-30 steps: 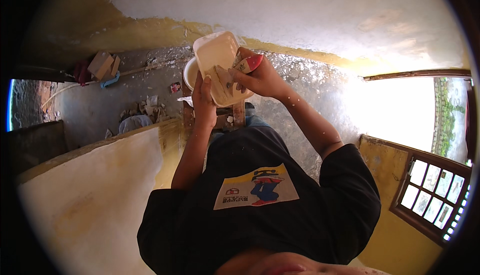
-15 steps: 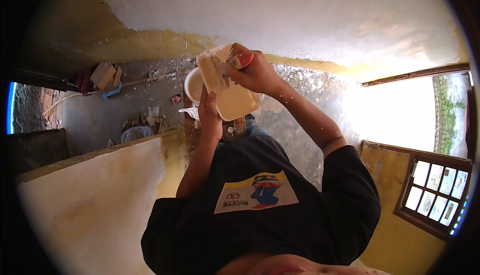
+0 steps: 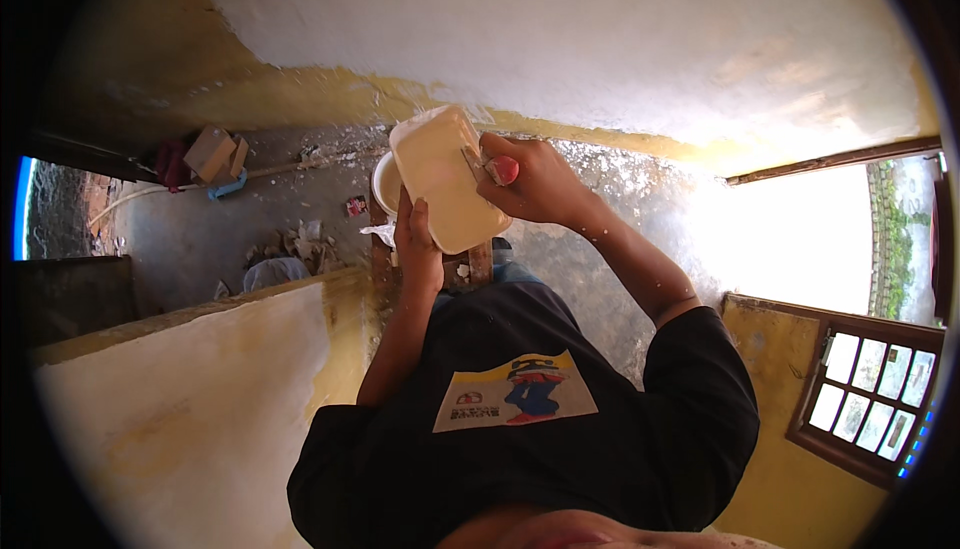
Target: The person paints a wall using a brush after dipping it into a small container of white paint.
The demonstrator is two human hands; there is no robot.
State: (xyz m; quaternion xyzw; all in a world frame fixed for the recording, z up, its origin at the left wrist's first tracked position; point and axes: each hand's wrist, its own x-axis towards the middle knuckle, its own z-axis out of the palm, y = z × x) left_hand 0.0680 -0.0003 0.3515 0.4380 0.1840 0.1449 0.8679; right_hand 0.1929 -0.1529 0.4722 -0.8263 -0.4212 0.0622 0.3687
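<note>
My left hand [image 3: 420, 249] grips the near left edge of a shallow cream-coloured rectangular tray [image 3: 445, 194] with rounded corners, its thumb lying over the rim. Pale, smooth paste seems to coat the tray's inside. In my right hand [image 3: 545, 184] is a putty knife [image 3: 503, 170] with a red handle end. Its thin blade stands edge-on over the right side of the tray; whether it touches the surface I cannot tell. Partly behind the tray, at its left, is a white bucket [image 3: 384, 189] with pale content.
A wooden stool or bench [image 3: 480, 263] stands beneath the tray. Ahead rises a wall [image 3: 560, 39], patchy white over yellow. A low wall [image 3: 220, 349] runs at the left. Cardboard [image 3: 210, 154] and debris [image 3: 305, 244] lie on the floor; a windowed panel [image 3: 870, 389] is at right.
The putty knife has come from the tray's far part nearer and to the right, its blade turned edge-on. The tray has shifted slightly toward me and looks smoother inside.
</note>
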